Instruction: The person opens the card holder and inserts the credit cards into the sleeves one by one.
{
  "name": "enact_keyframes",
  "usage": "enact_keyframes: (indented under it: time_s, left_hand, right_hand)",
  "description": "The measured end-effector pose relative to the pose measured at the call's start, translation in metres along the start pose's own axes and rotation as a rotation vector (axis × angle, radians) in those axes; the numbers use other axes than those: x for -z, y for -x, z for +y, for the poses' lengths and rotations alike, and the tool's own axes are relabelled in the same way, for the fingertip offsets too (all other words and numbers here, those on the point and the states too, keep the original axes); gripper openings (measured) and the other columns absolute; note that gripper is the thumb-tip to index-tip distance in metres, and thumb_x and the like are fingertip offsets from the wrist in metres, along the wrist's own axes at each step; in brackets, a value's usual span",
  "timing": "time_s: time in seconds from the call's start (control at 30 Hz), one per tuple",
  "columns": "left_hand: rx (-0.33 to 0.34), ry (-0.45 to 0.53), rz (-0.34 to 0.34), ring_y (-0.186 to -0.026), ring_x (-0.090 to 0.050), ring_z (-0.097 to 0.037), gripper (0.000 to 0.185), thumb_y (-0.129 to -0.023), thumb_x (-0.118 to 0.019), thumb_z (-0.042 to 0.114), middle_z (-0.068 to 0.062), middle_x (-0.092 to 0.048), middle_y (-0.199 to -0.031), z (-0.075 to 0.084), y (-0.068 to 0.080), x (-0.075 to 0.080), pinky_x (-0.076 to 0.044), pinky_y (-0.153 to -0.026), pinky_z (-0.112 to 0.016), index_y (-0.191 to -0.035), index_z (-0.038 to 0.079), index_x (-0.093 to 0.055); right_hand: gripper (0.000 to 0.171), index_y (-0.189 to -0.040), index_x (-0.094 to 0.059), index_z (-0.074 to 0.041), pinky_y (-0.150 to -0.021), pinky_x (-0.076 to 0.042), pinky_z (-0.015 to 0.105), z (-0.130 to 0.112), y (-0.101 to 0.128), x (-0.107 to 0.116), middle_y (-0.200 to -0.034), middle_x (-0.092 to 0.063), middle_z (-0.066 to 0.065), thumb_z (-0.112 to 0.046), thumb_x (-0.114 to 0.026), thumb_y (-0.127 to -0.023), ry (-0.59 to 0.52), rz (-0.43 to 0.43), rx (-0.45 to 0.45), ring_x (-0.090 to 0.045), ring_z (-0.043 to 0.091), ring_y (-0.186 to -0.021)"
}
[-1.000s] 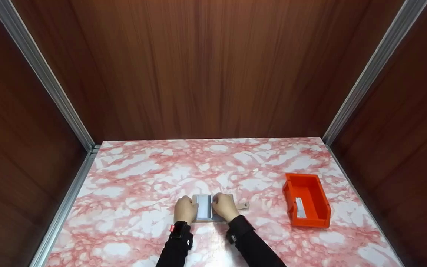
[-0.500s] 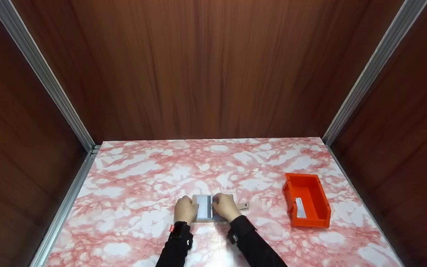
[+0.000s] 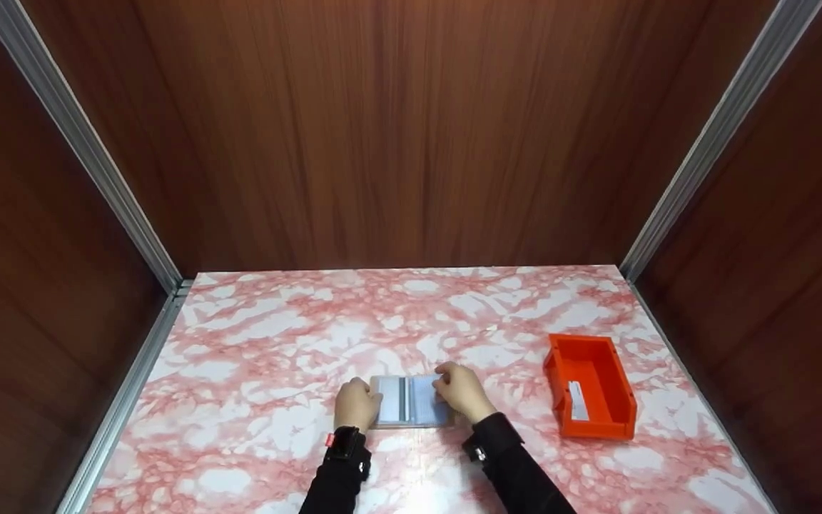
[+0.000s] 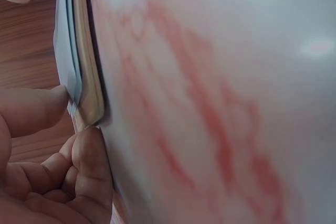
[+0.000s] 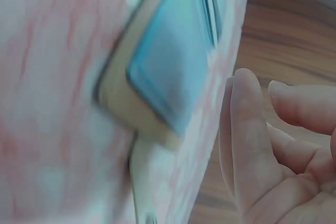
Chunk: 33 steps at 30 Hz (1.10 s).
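A card holder (image 3: 425, 407) with a beige cover and clear sleeves lies spread out on the table, dark strips running down its middle. My left hand (image 3: 356, 405) holds its left edge: in the left wrist view the thumb presses on the stacked sleeves (image 4: 65, 51) and the curled fingers sit at the beige cover (image 4: 89, 77). My right hand (image 3: 464, 391) is over the right edge, overlapping it in the head view. The right wrist view shows a gap between thumb and index finger, with nothing between them. A snap strap (image 5: 139, 177) sticks out from the cover's right side.
An orange bin (image 3: 600, 389) with a white label stands on the right of the pink-and-white marbled table (image 3: 261, 328). Brown wood-grain panels (image 3: 411, 135) and metal rails (image 3: 711, 135) enclose the table at the back and sides.
My right hand has moved from the middle of the card holder to its right edge, and a bluish sleeve now shows on the right half. The left hand has kept its place.
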<state>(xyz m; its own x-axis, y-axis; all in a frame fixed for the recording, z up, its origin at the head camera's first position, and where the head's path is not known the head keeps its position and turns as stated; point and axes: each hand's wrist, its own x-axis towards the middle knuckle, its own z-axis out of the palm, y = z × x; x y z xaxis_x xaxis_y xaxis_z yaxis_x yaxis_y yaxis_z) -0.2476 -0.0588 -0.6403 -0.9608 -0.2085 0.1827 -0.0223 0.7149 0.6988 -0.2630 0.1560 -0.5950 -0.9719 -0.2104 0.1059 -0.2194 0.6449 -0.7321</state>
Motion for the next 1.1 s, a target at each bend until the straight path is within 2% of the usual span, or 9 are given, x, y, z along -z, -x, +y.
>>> enact_keyframes:
  time_s: [0.27, 0.43, 0.77, 0.97, 1.1]
  left_hand:
    - [0.012, 0.005, -0.018, -0.077, -0.063, -0.038, 0.022, -0.077, -0.078, 0.009, -0.018, -0.063, -0.079, 0.001, 0.0, 0.003, -0.051, -0.075, -0.048, -0.084, -0.006, -0.064]
    - [0.015, 0.016, -0.026, -0.079, -0.063, -0.039, 0.024, -0.078, -0.078, 0.011, -0.019, -0.063, -0.081, 0.001, 0.0, 0.001, -0.051, -0.076, -0.049, -0.086, -0.007, -0.064]
    - [0.022, 0.02, -0.033, -0.081, -0.064, -0.04, 0.023, -0.079, -0.078, 0.011, -0.019, -0.066, -0.082, 0.002, 0.0, 0.001, -0.052, -0.077, -0.049, -0.087, -0.007, -0.065]
    - [0.01, 0.019, -0.02, -0.078, -0.064, -0.039, 0.022, -0.078, -0.078, 0.01, -0.018, -0.065, -0.08, 0.001, 0.001, 0.003, -0.052, -0.075, -0.048, -0.085, -0.006, -0.065]
    - [0.013, 0.018, -0.026, -0.079, -0.064, -0.038, 0.022, -0.078, -0.077, 0.011, -0.018, -0.065, -0.081, 0.001, 0.001, 0.003, -0.051, -0.076, -0.048, -0.085, -0.006, -0.065]
  right_hand:
    - [0.021, -0.106, -0.066, 0.009, -0.063, -0.051, 0.033, 0.016, 0.006, 0.029, -0.074, -0.065, 0.005, 0.0, -0.067, -0.087, -0.002, 0.106, 0.012, -0.062, 0.017, -0.065]
    - [0.022, -0.107, -0.066, 0.009, -0.063, -0.05, 0.033, 0.026, 0.011, 0.045, -0.076, -0.066, 0.006, 0.0, -0.066, -0.087, -0.019, 0.123, -0.053, -0.064, 0.02, -0.066]
    - [0.026, -0.113, -0.062, 0.013, -0.065, -0.057, 0.035, 0.037, 0.021, 0.081, -0.082, -0.068, 0.016, 0.0, -0.063, -0.091, -0.112, 0.117, -0.172, -0.068, 0.034, -0.073]
    - [0.025, -0.113, -0.062, 0.013, -0.066, -0.058, 0.036, 0.039, 0.024, 0.106, -0.084, -0.068, 0.02, 0.0, -0.063, -0.092, -0.122, 0.152, -0.177, -0.068, 0.033, -0.071]
    - [0.024, -0.113, -0.062, 0.013, -0.068, -0.057, 0.034, 0.043, 0.027, 0.124, -0.088, -0.068, 0.023, 0.0, -0.063, -0.092, -0.118, 0.198, -0.168, -0.068, 0.037, -0.076]
